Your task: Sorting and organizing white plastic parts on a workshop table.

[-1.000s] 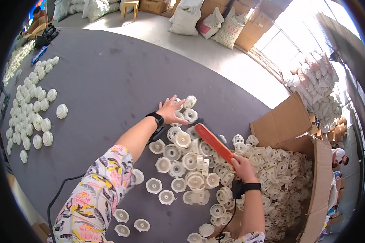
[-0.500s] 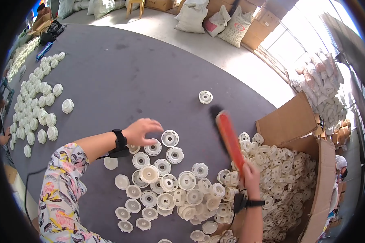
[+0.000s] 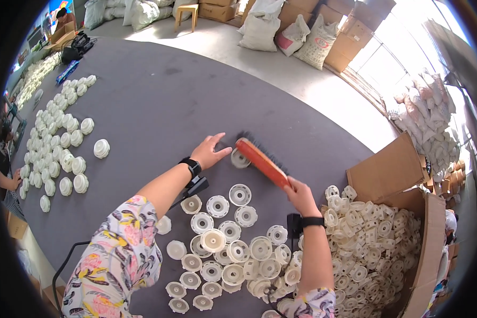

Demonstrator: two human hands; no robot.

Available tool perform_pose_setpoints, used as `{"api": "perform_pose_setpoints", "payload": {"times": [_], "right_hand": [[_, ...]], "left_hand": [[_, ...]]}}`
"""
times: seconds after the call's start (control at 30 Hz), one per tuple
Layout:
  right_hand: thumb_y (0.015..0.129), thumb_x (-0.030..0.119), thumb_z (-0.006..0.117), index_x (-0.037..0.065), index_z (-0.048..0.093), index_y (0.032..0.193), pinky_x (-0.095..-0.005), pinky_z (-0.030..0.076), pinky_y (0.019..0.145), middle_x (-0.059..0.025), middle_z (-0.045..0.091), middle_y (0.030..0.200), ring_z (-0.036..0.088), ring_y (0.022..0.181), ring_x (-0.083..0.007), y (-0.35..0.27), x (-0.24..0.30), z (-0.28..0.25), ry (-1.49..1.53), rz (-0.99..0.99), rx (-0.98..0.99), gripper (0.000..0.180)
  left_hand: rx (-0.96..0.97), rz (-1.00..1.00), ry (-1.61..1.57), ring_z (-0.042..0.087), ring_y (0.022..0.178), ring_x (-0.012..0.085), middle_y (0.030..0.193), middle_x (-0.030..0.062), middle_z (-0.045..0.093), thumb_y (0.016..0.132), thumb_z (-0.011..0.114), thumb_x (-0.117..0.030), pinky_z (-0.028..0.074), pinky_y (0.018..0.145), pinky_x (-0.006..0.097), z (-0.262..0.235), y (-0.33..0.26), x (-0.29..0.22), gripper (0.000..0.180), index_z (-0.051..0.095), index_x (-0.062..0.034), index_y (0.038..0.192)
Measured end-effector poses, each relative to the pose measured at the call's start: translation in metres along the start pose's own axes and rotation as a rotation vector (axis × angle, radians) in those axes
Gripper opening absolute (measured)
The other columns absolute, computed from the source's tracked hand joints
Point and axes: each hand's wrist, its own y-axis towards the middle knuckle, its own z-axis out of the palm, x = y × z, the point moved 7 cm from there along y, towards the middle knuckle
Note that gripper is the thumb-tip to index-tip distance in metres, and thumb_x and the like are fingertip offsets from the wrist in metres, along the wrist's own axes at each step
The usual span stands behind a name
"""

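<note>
An orange-backed brush (image 3: pixel 262 161) with dark bristles lies slanted above the grey table (image 3: pixel 159 100), handle end in the right hand (image 3: pixel 300 195), bristle end far from the person; a single white round plastic cap (image 3: pixel 240 158) sits flat just under its far end, touching the left hand (image 3: pixel 209 152), whose fingers (image 3: pixel 215 139) are spread flat.

Orange-red brush (image 3: pixel 262 161) with black bristles, gripped in right hand (image 3: pixel 300 194). White plastic cap (image 3: pixel 240 158) under bristle end. Dark grey table (image 3: pixel 159 106). Black wristbands below both grips. Floral sleeve (image 3: pixel 116 265): pink, yellow, blue on white. Brown cardboard box (image 3: pixel 434 233).
</note>
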Motion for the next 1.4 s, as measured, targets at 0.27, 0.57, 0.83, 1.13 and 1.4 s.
{"api": "perform_pose_setpoints", "payload": {"times": [0.27, 0.57, 0.83, 1.13, 1.4], "right_hand": [[0.086, 0.013, 0.056, 0.005, 0.058, 0.114, -0.0271, 0.045, 0.059, -0.0106, 0.058, 0.071, 0.056, 0.062, -0.0127, -0.173, 0.02, -0.017, 0.042, 0.191, 0.023, 0.029], [0.092, 0.011, 0.046, 0.001, 0.048, 0.127, -0.0173, 0.031, 0.04, 0.0009, 0.052, 0.065, 0.039, 0.045, -0.0014, -0.412, 0.043, -0.009, 0.342, 0.495, -0.656, 0.036], [0.088, 0.007, 0.05, -0.006, 0.052, 0.119, -0.025, 0.049, 0.063, -0.0095, 0.063, 0.089, 0.06, 0.073, -0.0137, -0.643, 0.087, 0.105, 0.22, 0.744, -0.844, 0.034], [0.083, 0.01, 0.058, -0.001, 0.057, 0.115, -0.0348, 0.05, 0.079, -0.0188, 0.063, 0.104, 0.063, 0.091, -0.0325, -0.71, 0.099, 0.148, -0.194, 0.871, -0.681, 0.034], [0.085, 0.019, 0.058, -0.002, 0.058, 0.111, -0.0375, 0.047, 0.083, -0.0196, 0.062, 0.103, 0.061, 0.094, -0.0335, -0.722, 0.052, 0.117, 0.092, 0.906, -0.749, 0.033]], "left_hand": [[0.242, 0.419, 0.393, 0.034, 0.127, 0.0334, 0.136, 0.0165, 0.039, 0.081, 0.056, -0.051, 0.02, 0.106, 0.051, 0.035, -0.1, -0.04, 0.061, 0.049, -0.0125, 0.128], [0.571, 0.645, 0.695, 0.023, 0.133, 0.0384, 0.143, 0.0193, 0.026, 0.072, 0.068, -0.04, 0.019, 0.106, 0.058, 0.085, -0.27, -0.067, 0.073, 0.038, -0.0209, 0.135], [0.408, 0.853, 0.421, 0.014, 0.135, 0.0412, 0.144, 0.0213, 0.019, 0.07, 0.068, -0.044, 0.01, 0.108, 0.059, 0.118, -0.298, -0.122, 0.071, 0.041, -0.0165, 0.131], [0.447, 0.51, 0.427, 0.024, 0.133, 0.039, 0.146, 0.0216, 0.02, 0.073, 0.064, -0.046, 0.028, 0.103, 0.051, 0.199, -0.298, -0.131, 0.067, 0.044, -0.022, 0.133], [0.382, 0.579, 0.439, 0.045, 0.111, 0.033, 0.119, 0.0167, 0.046, 0.07, 0.068, -0.029, 0.037, 0.091, 0.045, 0.159, -0.354, -0.132, 0.05, 0.056, -0.0187, 0.118]]}}
